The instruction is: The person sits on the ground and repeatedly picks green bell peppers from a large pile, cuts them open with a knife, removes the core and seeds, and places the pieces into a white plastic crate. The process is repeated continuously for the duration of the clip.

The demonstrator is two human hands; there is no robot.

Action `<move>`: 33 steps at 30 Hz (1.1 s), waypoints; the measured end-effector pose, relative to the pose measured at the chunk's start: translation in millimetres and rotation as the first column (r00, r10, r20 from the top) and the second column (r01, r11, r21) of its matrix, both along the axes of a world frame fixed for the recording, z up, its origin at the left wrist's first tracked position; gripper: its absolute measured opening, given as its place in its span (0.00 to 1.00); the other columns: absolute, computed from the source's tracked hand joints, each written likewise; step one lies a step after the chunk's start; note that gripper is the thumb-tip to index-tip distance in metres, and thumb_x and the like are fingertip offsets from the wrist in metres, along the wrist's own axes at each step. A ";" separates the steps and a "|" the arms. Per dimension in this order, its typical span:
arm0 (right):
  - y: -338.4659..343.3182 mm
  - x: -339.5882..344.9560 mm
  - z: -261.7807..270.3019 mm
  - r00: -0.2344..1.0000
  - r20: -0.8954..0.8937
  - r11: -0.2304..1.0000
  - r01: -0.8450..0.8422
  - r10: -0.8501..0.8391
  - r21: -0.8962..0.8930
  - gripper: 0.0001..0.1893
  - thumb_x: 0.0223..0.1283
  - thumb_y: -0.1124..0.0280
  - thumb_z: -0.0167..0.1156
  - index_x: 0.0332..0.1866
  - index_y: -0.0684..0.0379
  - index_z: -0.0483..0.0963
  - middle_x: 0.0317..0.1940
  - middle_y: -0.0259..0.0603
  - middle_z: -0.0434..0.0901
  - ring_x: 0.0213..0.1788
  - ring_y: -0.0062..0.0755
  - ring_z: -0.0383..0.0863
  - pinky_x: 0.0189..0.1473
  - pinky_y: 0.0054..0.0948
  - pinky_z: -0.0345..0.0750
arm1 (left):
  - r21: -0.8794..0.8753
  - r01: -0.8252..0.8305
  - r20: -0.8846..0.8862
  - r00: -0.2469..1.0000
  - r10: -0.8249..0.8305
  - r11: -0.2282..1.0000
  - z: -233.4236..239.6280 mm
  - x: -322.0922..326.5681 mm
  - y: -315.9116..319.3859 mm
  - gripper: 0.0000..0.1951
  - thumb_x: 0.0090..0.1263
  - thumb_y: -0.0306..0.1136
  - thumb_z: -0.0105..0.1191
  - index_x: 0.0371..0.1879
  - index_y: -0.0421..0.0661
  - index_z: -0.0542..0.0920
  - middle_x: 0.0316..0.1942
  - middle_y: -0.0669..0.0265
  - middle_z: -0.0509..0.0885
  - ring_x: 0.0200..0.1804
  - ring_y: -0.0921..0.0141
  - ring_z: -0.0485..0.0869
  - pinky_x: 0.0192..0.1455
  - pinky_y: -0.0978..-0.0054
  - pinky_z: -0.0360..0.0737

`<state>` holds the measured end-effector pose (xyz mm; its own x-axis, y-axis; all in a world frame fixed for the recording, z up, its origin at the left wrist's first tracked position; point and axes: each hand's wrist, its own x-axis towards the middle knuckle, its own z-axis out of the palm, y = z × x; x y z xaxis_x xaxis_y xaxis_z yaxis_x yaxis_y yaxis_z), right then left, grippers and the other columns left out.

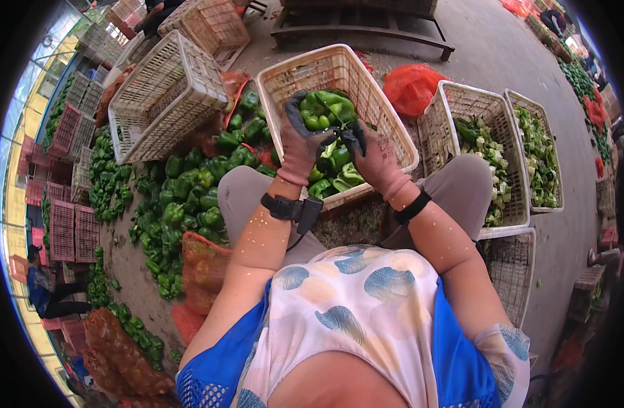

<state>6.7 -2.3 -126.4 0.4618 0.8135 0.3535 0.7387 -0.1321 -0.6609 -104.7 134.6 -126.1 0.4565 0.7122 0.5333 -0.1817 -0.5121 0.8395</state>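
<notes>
A green bell pepper is held over a pale plastic crate, with a thin dark line running across it. My left hand, in a pink knit glove with dark coated fingers, curls around its left side. At its lower edge are the bent thumb and fingers of my right hand, gloved alike; some of those fingertips are hidden. Both thumbs come close together just below the pepper. Beneath the hands, cut or split green pepper pieces lie in the crate, between my knees.
A heap of whole green bell peppers covers the floor at left, beside a red mesh sack. An empty crate leans above it. At right, two crates hold pale green trimmings. A person sits far left.
</notes>
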 end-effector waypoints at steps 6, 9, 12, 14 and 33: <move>0.6 15.2 -22.4 0.753 -0.624 0.814 -0.221 -0.207 -0.537 0.18 0.65 0.57 0.58 0.40 0.66 0.78 0.27 0.45 0.82 0.33 0.43 0.85 0.37 0.43 0.79 | -0.341 0.193 0.302 0.949 -0.088 0.920 14.7 -15.3 14.0 0.34 0.50 0.16 0.67 0.59 0.40 0.68 0.52 0.62 0.77 0.51 0.70 0.81 0.53 0.74 0.84; -5.2 18.1 -20.5 0.167 -0.984 0.931 -0.347 -0.055 -0.110 0.21 0.67 0.50 0.58 0.43 0.61 0.78 0.25 0.38 0.79 0.29 0.33 0.82 0.32 0.35 0.80 | -0.297 0.307 0.291 0.931 -0.221 0.904 20.8 -25.7 14.0 0.32 0.56 0.19 0.63 0.62 0.39 0.67 0.54 0.62 0.77 0.52 0.71 0.80 0.52 0.75 0.83; -1.6 15.8 -11.9 -0.193 -0.951 0.950 -0.155 0.241 0.272 0.18 0.71 0.51 0.55 0.49 0.56 0.76 0.31 0.33 0.81 0.25 0.23 0.78 0.24 0.21 0.76 | -0.315 0.471 0.228 0.880 -0.416 0.824 18.4 -23.7 4.8 0.31 0.62 0.19 0.57 0.66 0.37 0.65 0.57 0.62 0.77 0.52 0.74 0.80 0.54 0.78 0.81; 1.6 17.0 -3.9 -0.192 -0.926 0.933 -0.097 0.324 0.346 0.14 0.68 0.57 0.59 0.48 0.56 0.75 0.31 0.33 0.80 0.25 0.23 0.79 0.24 0.23 0.77 | -0.275 0.514 0.158 0.858 -0.490 0.812 15.8 -16.0 -1.0 0.30 0.64 0.17 0.53 0.68 0.38 0.65 0.57 0.64 0.77 0.50 0.75 0.81 0.53 0.78 0.80; -3.0 -8.6 -20.1 0.990 -0.141 0.991 0.020 -0.002 0.129 0.12 0.67 0.68 0.56 0.49 0.66 0.74 0.39 0.56 0.82 0.44 0.59 0.81 0.44 0.45 0.77 | 0.201 -0.092 -0.150 0.981 0.123 0.975 5.2 -7.1 -3.8 0.28 0.50 0.18 0.71 0.51 0.40 0.74 0.43 0.59 0.84 0.43 0.68 0.84 0.49 0.71 0.82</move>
